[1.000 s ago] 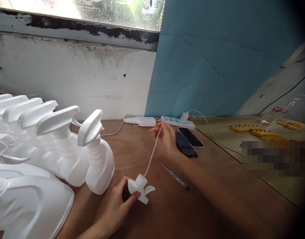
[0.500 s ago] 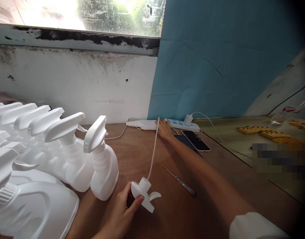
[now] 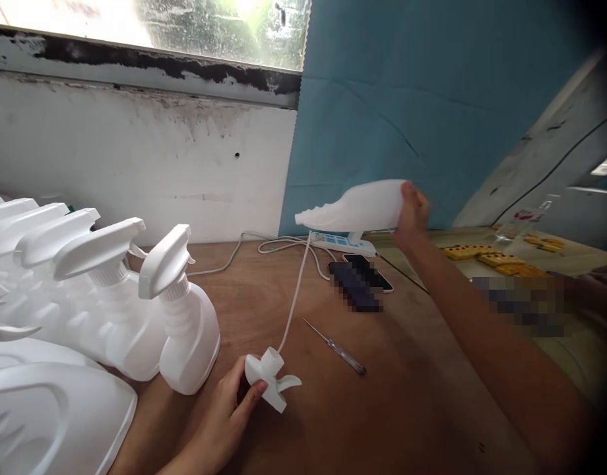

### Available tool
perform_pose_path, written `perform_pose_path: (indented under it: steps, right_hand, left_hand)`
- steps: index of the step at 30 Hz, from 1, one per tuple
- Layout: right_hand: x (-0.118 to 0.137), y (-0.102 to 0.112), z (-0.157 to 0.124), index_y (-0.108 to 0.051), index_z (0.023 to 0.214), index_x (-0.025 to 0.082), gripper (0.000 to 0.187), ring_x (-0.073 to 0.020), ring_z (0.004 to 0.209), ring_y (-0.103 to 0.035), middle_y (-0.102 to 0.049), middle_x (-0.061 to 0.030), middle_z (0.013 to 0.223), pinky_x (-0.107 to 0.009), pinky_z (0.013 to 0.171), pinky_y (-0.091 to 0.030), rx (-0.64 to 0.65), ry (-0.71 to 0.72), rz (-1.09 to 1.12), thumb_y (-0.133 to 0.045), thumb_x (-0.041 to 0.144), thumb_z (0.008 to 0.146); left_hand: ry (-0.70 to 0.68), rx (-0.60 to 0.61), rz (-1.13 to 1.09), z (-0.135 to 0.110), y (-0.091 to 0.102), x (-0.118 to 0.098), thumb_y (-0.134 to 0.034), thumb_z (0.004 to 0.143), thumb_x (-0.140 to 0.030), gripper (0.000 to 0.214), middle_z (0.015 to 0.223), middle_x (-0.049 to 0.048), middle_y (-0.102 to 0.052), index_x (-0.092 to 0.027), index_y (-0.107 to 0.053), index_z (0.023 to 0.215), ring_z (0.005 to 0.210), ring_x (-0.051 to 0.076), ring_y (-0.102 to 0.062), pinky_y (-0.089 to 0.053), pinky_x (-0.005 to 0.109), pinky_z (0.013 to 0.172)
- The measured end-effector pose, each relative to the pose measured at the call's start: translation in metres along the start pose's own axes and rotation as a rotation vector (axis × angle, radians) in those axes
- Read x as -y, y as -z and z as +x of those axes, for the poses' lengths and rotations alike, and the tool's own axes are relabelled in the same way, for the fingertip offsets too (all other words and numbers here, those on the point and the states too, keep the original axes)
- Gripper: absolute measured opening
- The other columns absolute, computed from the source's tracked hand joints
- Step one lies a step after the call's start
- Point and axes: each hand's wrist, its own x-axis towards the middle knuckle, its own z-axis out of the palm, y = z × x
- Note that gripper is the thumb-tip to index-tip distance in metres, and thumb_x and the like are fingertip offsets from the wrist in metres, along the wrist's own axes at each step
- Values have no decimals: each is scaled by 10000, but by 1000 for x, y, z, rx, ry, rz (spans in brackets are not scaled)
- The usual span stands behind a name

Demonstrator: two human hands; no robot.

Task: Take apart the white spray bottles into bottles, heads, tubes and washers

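Note:
My left hand [image 3: 229, 409], low in the middle of the view, grips a white trigger sprayer head [image 3: 270, 382] with its nozzle end down and its thin dip tube [image 3: 296, 293] slanting up. My right hand [image 3: 413, 212] is closed around the base of a white plastic bottle [image 3: 365, 206]. The bottle lies sideways in the air over the power strip, its open neck pointing left near the tube's upper end, apart from the sprayer. To the left, white spray bottles [image 3: 189, 343] with sprayers fitted stand in rows.
A screwdriver [image 3: 336, 346] lies on the wooden table [image 3: 407, 396]. Behind it are a phone [image 3: 385, 282], a dark blurred item [image 3: 355, 287] and a power strip [image 3: 340, 244] with cables. Yellow pieces [image 3: 466, 252] and a clear bottle [image 3: 524, 221] are at right.
My right hand has raised the bottle from the table by the wall and moved it right. The left hand still holds the sprayer. The view has turned slightly right.

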Motion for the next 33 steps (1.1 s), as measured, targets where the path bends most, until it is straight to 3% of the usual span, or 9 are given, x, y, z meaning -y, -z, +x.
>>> perform_pose_path:
  steps: [4, 9, 14, 18, 26, 28, 33]
  right_hand:
    - [34, 19, 14, -493, 671, 133, 320, -120, 583, -494, -514, -66, 682, -279, 484, -355, -85, -133, 56, -486, 421, 810]
    - [60, 22, 17, -521, 678, 114, 261, -130, 616, -527, -555, -84, 736, -272, 478, -337, -107, -200, 134, -521, 344, 802]
    - [59, 30, 35, -570, 707, 85, 299, -164, 716, -579, -607, -154, 875, -275, 470, -314, -138, -133, 68, -488, 353, 812]
    - [60, 34, 43, -625, 806, 29, 378, -174, 754, -601, -628, -170, 920, -269, 471, -308, -74, -102, 58, -459, 368, 811]
    - [78, 23, 11, -643, 938, -16, 357, -101, 642, -579, -659, -162, 878, -249, 481, -308, 152, -183, 89, -443, 267, 852]
    - [75, 23, 8, -649, 924, -11, 337, -98, 600, -562, -658, -163, 859, -252, 466, -301, 126, -184, 106, -460, 257, 849]
    - [62, 35, 28, -639, 871, -7, 293, -72, 559, -510, -638, -181, 904, -259, 454, -270, -80, -207, 111, -492, 242, 825]
  left_hand:
    - [-4, 6, 18, 1, -1, 2, -418, 877, -424, 257, 901, 27, -602, -174, -480, 885, 838, 169, -526, -371, 229, 758]
    - [-15, 7, 49, 1, -1, 2, -408, 880, -426, 270, 859, 23, -589, -170, -492, 896, 792, 161, -515, -378, 229, 727]
    - [-19, 19, 74, 0, 0, -1, -405, 883, -408, 258, 855, 28, -588, -166, -495, 894, 785, 161, -512, -382, 230, 726]
    - [-18, 28, 87, 0, 1, -3, -414, 884, -385, 235, 880, 34, -595, -169, -502, 909, 812, 168, -513, -381, 238, 748]
    - [-21, 31, 104, 0, 0, -1, -422, 876, -402, 260, 903, 40, -605, -169, -516, 942, 832, 175, -522, -385, 245, 755]
    - [-16, 25, 121, -1, 1, -2, -421, 875, -400, 262, 884, 39, -607, -167, -521, 940, 814, 174, -524, -388, 241, 737]
    - [-15, 27, 122, -2, 1, -3, -416, 877, -390, 254, 873, 38, -606, -165, -524, 926, 804, 173, -523, -387, 240, 732]
